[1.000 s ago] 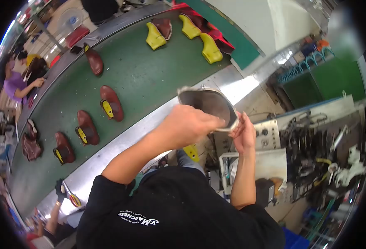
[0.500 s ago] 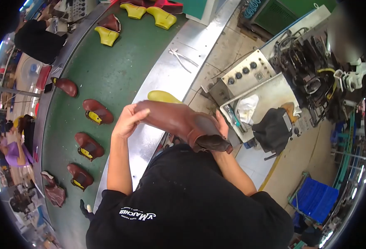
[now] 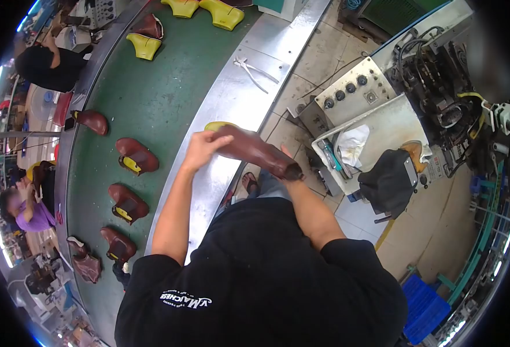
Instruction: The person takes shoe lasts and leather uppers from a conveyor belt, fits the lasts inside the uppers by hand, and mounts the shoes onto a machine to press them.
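Note:
A brown leather boot upper (image 3: pixel 252 150) is held in front of my body, its toe end toward the left and its dark opening toward the lower right. My left hand (image 3: pixel 204 148) is closed around the toe end, thumb on top. At the shaft end, my right hand (image 3: pixel 288 157) grips from behind, with most of its fingers hidden by the leather. A yellow shoe last (image 3: pixel 219 125) shows just beyond the boot upper, partly covered by it; I cannot tell whether they touch.
On the green conveyor (image 3: pixel 168 87) stand several brown shoe uppers (image 3: pixel 136 155) and yellow lasts (image 3: pixel 144 47). Pincers (image 3: pixel 255 72) lie on the metal edge. At right are a machine tray (image 3: pixel 376 136) and control panel (image 3: pixel 359 87). Co-workers (image 3: pixel 44 66) are at the far left.
The boot upper has turned in my hands, so its opening now shows narrower and the shaft points lower right. My left hand has shifted slightly right and up.

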### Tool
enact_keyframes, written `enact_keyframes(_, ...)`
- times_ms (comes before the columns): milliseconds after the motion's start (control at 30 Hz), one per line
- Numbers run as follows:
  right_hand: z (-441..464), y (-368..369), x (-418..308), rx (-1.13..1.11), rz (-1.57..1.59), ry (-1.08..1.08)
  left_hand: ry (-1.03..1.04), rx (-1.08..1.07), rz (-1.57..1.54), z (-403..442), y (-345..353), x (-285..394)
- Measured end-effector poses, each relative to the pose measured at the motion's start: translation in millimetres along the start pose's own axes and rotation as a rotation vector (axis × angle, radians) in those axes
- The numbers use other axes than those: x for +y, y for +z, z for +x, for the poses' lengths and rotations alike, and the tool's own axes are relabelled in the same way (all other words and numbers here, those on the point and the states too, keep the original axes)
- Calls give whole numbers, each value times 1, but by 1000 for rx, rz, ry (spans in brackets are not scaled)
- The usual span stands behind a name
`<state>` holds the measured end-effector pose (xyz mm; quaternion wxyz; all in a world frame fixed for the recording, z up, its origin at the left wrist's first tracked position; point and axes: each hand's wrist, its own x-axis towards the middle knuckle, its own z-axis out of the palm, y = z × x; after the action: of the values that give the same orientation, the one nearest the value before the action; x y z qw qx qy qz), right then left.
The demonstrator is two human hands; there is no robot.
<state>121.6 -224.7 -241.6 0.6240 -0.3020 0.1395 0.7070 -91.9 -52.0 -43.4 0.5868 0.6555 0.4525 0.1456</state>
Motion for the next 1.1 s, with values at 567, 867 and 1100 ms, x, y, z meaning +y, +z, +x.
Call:
enact_keyframes(567, 40, 13, 3, 382, -48, -148, -153, 816, 196, 66, 14, -87)
enact_keyframes(867, 45, -3, -14, 242, -981, -247, -194, 694, 184, 76, 27, -71)
enact_keyframes(1100, -31, 121, -26, 298, -260, -4, -319, 558, -70, 101, -30, -35)
